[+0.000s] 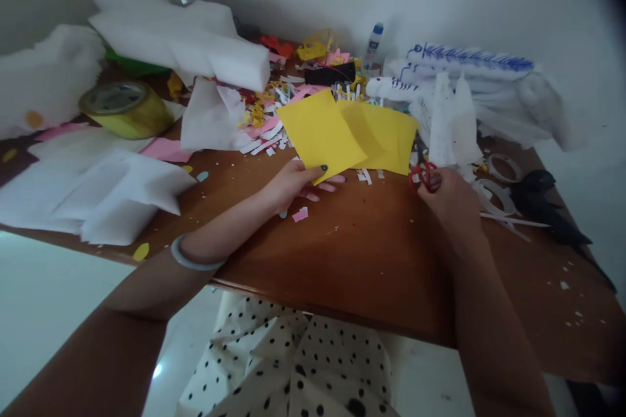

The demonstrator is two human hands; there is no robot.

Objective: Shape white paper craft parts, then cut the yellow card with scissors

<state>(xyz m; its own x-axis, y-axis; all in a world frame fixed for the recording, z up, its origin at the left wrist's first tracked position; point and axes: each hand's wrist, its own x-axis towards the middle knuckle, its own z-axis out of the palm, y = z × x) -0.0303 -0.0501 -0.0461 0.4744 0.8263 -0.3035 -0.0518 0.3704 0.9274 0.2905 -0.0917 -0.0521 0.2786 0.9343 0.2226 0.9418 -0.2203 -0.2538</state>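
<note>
My left hand (306,184) pinches the lower edge of a square sheet of yellow paper (320,133), thumb on top and fingers underneath. Behind it to the right, a second yellow piece of paper (384,137) slightly curves and is partly covered by the first. At its right edge my right hand (447,199) is closed round the red handles of a pair of scissors (419,176). The scissor blades point away from me and are hard to make out beside the paper. A small pink scrap (300,214) lies on the wooden table (342,260) below my left hand.
White foam pieces (180,39) and a roll of yellow tape (128,107) crowd the left. Coloured paper scraps (264,114) and a glue bottle (374,45) are at the back. On the right are white tape rings (496,197) and a black glue gun-like tool (542,208).
</note>
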